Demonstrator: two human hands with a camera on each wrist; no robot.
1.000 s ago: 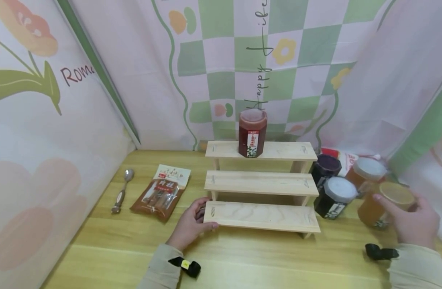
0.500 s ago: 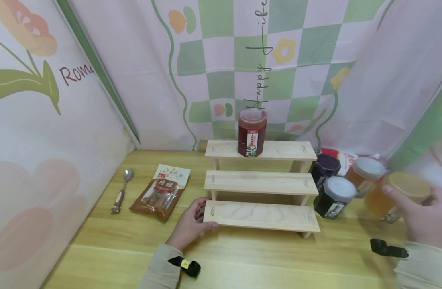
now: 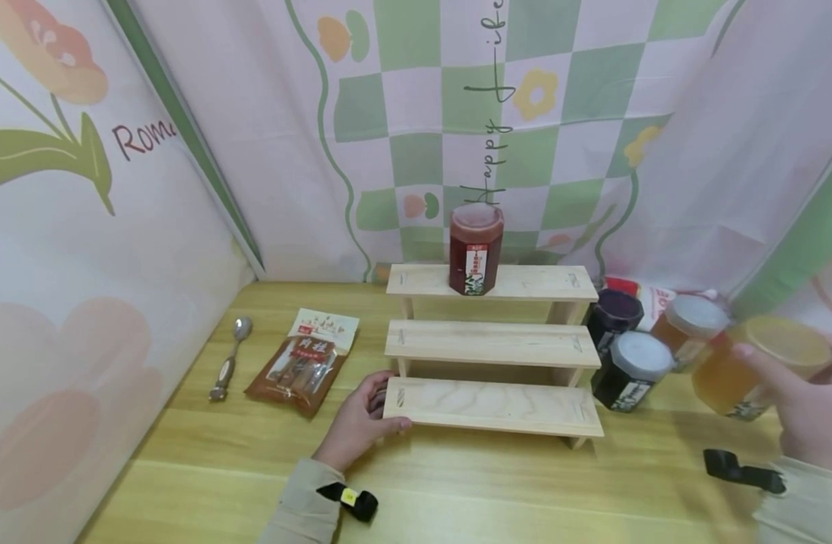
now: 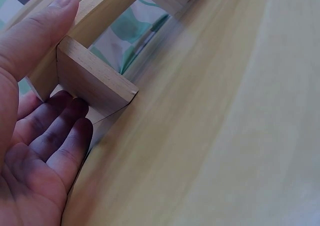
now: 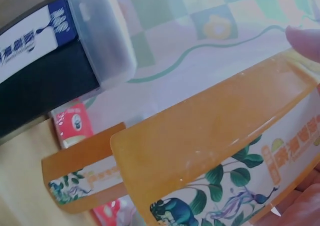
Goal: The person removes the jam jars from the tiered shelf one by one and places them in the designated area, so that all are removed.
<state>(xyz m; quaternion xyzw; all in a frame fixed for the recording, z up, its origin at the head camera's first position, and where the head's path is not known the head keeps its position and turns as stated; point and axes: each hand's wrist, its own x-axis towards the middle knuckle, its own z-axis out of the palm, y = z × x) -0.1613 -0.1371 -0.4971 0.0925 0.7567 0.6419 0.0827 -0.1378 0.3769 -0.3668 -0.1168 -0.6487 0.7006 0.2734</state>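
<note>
My left hand (image 3: pixel 357 423) grips the left end of a three-step wooden display shelf (image 3: pixel 490 408), thumb on top of the lowest step. In the left wrist view its other fingers (image 4: pixel 60 131) curl in under that step, beside the shelf's end leg (image 4: pixel 92 79). At the far right, my right hand (image 3: pixel 806 415) holds a jar of amber honey (image 3: pixel 731 381) by its sides, near the yellowish lid. The jar's leaf-patterned label (image 5: pixel 235 181) fills the lower part of the right wrist view. A dark red jar (image 3: pixel 475 253) stands on the top step.
Right of the shelf stand a dark jar with a white lid (image 3: pixel 632 370), a dark purple jar (image 3: pixel 613 317) and another amber jar (image 3: pixel 688 329). A red and white packet (image 3: pixel 657 302) lies behind them. At left are a brown cinnamon packet (image 3: pixel 303 363) and a spoon (image 3: pixel 230 359).
My right hand has moved right with the amber honey jar, away from the other jars, and the jar looks larger and nearer. My left hand and the shelf have stayed put.
</note>
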